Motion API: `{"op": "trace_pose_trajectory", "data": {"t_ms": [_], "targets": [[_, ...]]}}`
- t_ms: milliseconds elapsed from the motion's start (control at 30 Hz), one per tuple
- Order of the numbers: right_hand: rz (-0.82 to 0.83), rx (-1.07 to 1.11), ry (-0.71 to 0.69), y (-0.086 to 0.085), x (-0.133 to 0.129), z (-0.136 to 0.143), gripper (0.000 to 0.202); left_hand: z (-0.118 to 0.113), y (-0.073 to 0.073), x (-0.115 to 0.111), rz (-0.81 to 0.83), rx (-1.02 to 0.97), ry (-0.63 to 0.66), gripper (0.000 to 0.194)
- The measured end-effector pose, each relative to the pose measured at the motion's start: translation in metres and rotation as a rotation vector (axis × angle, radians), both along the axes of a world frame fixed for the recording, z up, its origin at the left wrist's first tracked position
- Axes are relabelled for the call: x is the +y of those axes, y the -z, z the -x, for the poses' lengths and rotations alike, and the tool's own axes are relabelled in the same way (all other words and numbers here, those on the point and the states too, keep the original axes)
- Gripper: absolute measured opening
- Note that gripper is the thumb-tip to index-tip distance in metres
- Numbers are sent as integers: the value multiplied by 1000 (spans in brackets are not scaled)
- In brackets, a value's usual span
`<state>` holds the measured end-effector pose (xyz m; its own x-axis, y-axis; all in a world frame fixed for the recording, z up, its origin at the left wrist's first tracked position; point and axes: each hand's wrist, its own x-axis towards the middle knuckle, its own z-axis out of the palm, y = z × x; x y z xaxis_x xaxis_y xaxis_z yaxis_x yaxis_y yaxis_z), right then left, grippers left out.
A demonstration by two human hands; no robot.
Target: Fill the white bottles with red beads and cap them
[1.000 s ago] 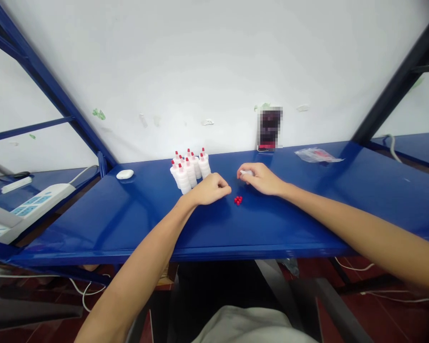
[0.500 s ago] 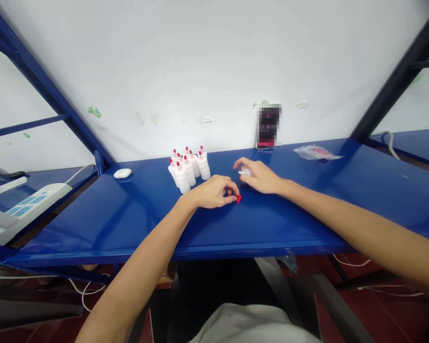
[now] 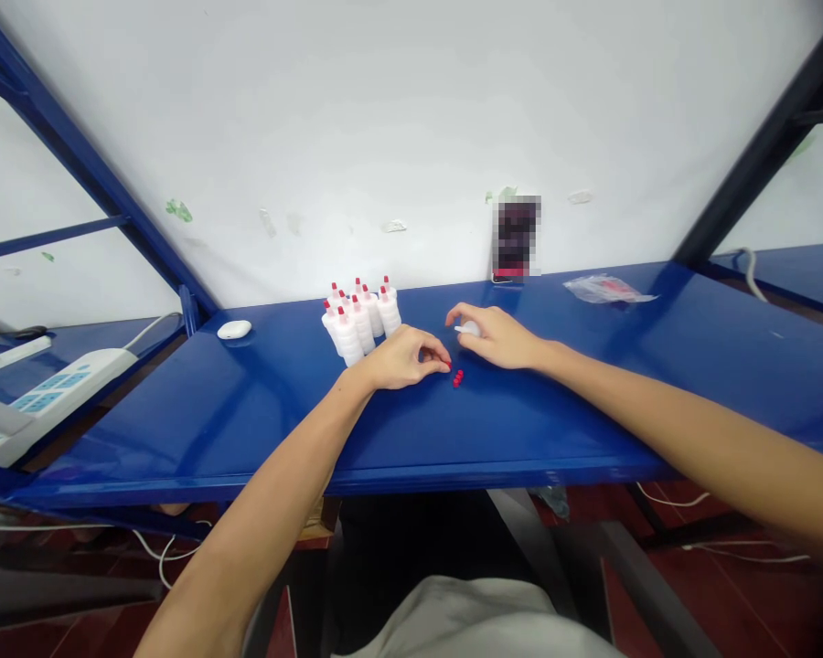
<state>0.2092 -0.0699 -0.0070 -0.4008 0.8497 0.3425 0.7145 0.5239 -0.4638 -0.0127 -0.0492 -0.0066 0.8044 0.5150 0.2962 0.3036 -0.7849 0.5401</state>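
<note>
L hand (image 3: pixel 401 358) resting on blue shelf (image 3: pixel 247 411), fingertips pinched on one red cap (image 3: pixel 447 366). Remaining loose red caps (image 3: pixel 457 377) on shelf just beside, to the right. R hand (image 3: pixel 497 336) close behind caps, fingers curled round small white bottle (image 3: pixel 467 328), nozzle pointing left. Cluster of capped white bottles (image 3: pixel 358 322) standing upright just left of L hand. White mouse (image 3: pixel 234 329) further left; plastic bag (image 3: pixel 607 290) well apart, far right.
</note>
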Motion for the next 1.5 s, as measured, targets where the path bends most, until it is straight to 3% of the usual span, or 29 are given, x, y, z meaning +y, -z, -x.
{"op": "trace_pose_trajectory", "data": {"t_ms": [233,400,533,700,933,1067,1200,1333,1500], "targets": [[69,95,-135,-3,-4,1,20,-6,7,2,-134,-397,-184,13],[36,217,-186,-4,-3,4,17,-18,6,-6,8,-538,-179,16],[3,197,-165,-2,-3,7,30,-24,7,-7,127,-651,-191,17],[41,150,-132,-1,-8,7,50,-21,4,-7,74,-575,-172,15],[33,105,-86,-2,-9,7,56,-19,3,-11,40,-433,-108,16],[18,106,-88,-7,-14,10,53,-26,9,-13,244,-479,-77,17],[28,141,-130,-10,-17,11,51,-31,8,-13,444,-537,-39,33],[26,110,-32,-6,-12,8,46,-15,0,-20,364,-542,-237,24],[33,153,49,2,-2,8,47,26,-1,-36,4,-184,-485,13]]}}
